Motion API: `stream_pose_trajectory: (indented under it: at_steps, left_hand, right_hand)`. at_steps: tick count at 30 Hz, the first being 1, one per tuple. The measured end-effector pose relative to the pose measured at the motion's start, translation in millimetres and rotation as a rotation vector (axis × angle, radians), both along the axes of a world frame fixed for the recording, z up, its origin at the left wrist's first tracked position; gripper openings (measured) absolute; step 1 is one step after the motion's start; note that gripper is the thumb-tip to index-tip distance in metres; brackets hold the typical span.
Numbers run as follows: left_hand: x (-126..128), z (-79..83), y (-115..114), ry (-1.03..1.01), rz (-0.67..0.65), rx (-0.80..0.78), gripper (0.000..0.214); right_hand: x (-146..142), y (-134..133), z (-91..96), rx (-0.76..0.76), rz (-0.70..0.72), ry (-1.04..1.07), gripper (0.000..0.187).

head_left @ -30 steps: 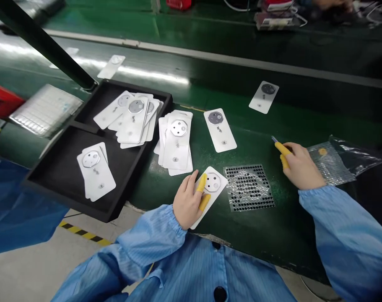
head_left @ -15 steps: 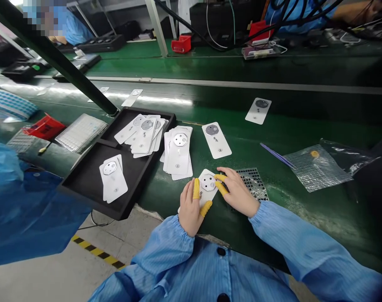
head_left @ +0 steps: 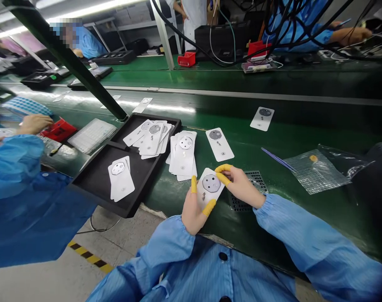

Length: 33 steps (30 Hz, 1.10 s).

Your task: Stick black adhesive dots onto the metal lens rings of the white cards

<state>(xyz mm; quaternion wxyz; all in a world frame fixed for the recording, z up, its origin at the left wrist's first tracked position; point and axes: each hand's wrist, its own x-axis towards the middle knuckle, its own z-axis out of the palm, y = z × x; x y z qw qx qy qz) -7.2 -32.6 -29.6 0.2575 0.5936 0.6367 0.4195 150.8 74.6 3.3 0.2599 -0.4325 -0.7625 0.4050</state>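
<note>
My left hand (head_left: 193, 207) holds a white phone back cover (head_left: 206, 201) by its sides, thumb on one edge and fingers on the other. The cover has a large round camera plate with dark holes and is tilted. At its upper right corner, the yellow-cotted thumb and forefinger of my right hand (head_left: 236, 182) pinch the edge. Partly beneath my right wrist lies a clear sheet of small black dots (head_left: 256, 179). Another back cover (head_left: 219, 144) lies flat just beyond my hands, beside a stack of covers (head_left: 183, 157) on the left.
A black divided tray (head_left: 137, 180) with more covers stands at left, under a slanting dark post (head_left: 71, 63). To the right are purple tweezers (head_left: 277, 159) and a bubble bag (head_left: 316, 172). One cover (head_left: 262, 119) lies farther back. A co-worker's hand (head_left: 36, 123) is at far left.
The cover in my hands has tilted up towards me. My right fingers have moved from beside its camera plate to its upper corner. A co-worker's hand has come into view at left.
</note>
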Motion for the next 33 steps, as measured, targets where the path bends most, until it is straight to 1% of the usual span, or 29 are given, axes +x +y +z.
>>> stream_pose_trajectory:
  at_steps: [3,4,5,7,9,11,13,15,17,19,22,24,26,28,29,31,33]
  left_hand:
    - [-4,36.9,11,-0.511,-0.071,-0.195,0.053]
    - [-4,47.9,16,-0.612,-0.090,-0.247,0.049]
    - [-4,57.0,21,-0.672,-0.104,-0.282,0.047]
    - [-1,68.1,29,-0.710,-0.112,-0.307,0.045]
    - [4,70.8,34,-0.740,-0.121,-0.325,0.044]
    - [7,68.5,39,-0.765,-0.139,-0.356,0.046]
    - [5,65.1,46,-0.727,-0.144,-0.347,0.048]
    - [-7,62.3,59,-0.652,-0.103,-0.281,0.049]
    - [-30,59.8,82,-0.581,-0.009,-0.184,0.049]
    - [-58,56.4,110,-0.500,0.113,-0.083,0.049]
    - [-93,47.7,150,-0.323,0.274,0.009,0.042]
    - [-104,40.7,168,-0.188,0.361,0.044,0.035]
    - [-106,34.1,177,-0.066,0.420,0.080,0.034]
    - [-103,28.7,179,0.025,0.444,0.117,0.042]
    - [-101,26.5,178,0.058,0.444,0.134,0.048]
    - [-99,23.7,175,0.100,0.433,0.154,0.057]
    - [-98,23.2,172,0.149,0.417,0.168,0.060]
  right_hand:
    - [4,-5,23.6,-0.197,0.027,0.191,0.022]
    - [6,-7,31.5,-0.265,0.014,0.257,0.024]
    - [9,-8,38.9,-0.317,-0.003,0.311,0.026]
    - [13,-11,50.9,-0.346,-0.029,0.351,0.030]
    - [17,-14,58.0,-0.313,-0.036,0.339,0.032]
    - [19,-17,60.0,-0.265,-0.045,0.313,0.031]
    - [19,-15,57.0,-0.221,-0.054,0.282,0.031]
    - [21,-5,50.3,-0.169,-0.053,0.245,0.033]
    - [27,16,41.4,-0.073,-0.080,0.140,0.038]
    - [37,49,32.4,0.028,-0.168,-0.026,0.040]
    - [60,110,22.6,0.080,-0.341,-0.219,0.042]
    - [74,148,19.4,0.085,-0.463,-0.323,0.048]
    - [84,180,17.2,0.065,-0.605,-0.429,0.056]
    - [89,203,13.1,0.018,-0.758,-0.521,0.063]
    - [90,212,9.7,-0.006,-0.827,-0.558,0.062]
    - [91,225,0.6,-0.042,-0.929,-0.608,0.051]
    - [92,233,-9.2,-0.051,-0.973,-0.629,0.041]
